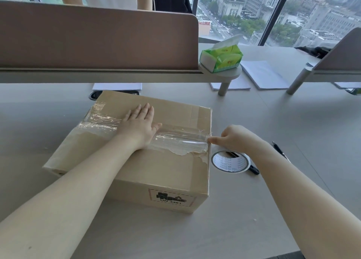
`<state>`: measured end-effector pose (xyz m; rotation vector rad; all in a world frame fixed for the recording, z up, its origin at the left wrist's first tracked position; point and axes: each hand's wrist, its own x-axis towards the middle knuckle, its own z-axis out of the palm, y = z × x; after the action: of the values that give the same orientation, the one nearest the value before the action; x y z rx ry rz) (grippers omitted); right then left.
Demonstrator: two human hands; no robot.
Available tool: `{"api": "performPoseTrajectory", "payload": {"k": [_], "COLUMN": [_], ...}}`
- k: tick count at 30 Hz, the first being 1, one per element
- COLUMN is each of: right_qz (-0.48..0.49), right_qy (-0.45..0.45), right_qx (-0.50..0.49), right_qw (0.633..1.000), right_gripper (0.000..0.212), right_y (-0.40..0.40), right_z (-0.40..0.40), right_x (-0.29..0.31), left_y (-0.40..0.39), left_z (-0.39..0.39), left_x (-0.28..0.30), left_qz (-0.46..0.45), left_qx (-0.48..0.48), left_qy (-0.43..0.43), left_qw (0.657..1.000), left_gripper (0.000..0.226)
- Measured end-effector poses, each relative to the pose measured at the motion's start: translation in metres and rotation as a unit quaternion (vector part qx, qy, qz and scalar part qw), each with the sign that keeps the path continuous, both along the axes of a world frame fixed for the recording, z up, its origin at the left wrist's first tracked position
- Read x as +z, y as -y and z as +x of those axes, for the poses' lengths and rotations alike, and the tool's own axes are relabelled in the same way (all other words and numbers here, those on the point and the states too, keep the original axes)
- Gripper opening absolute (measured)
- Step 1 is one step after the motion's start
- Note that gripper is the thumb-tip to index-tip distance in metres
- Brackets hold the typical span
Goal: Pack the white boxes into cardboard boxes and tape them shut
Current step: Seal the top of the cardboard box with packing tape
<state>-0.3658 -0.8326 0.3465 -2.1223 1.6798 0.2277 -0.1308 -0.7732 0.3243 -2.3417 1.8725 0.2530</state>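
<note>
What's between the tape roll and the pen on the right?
Head view: a black marker lies between the white tape roll and the black pen, partly under the roll.

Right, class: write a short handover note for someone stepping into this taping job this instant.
Left hand: flat, pressing the tape strip on top of the cardboard box.
Right hand: fingers pinch the tape end at the box's right top edge.
Tape roll lies on the desk right of the box, over a pen.
Done: flaps closed, clear tape along the seam.
Left: press the end down the side. No white boxes visible.
</note>
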Motion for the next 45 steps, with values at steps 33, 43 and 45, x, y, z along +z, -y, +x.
{"api": "performPoseTrajectory", "payload": {"k": [33,43,45], "right_qz": [0.098,0.207,0.211], "right_qy": [0.236,0.333,0.332], "right_qx": [0.037,0.007,0.002], "right_qw": [0.966,0.920,0.919], "right_gripper": [0.051,0.036,0.031], "right_y": [0.023,0.020,0.017], "right_z": [-0.071,-0.083,-0.087], "right_x": [-0.022,-0.037,-0.043], "left_y": [0.017,0.022,0.024], "left_z": [-0.134,-0.140,-0.143], "left_x": [-0.005,-0.001,0.000], "left_qz": [0.003,0.010,0.007], "left_qx": [0.108,0.112,0.121], "left_qy": [-0.035,-0.027,-0.059], "left_qw": [0.994,0.993,0.991], "left_gripper": [0.062,0.061,0.060]}}
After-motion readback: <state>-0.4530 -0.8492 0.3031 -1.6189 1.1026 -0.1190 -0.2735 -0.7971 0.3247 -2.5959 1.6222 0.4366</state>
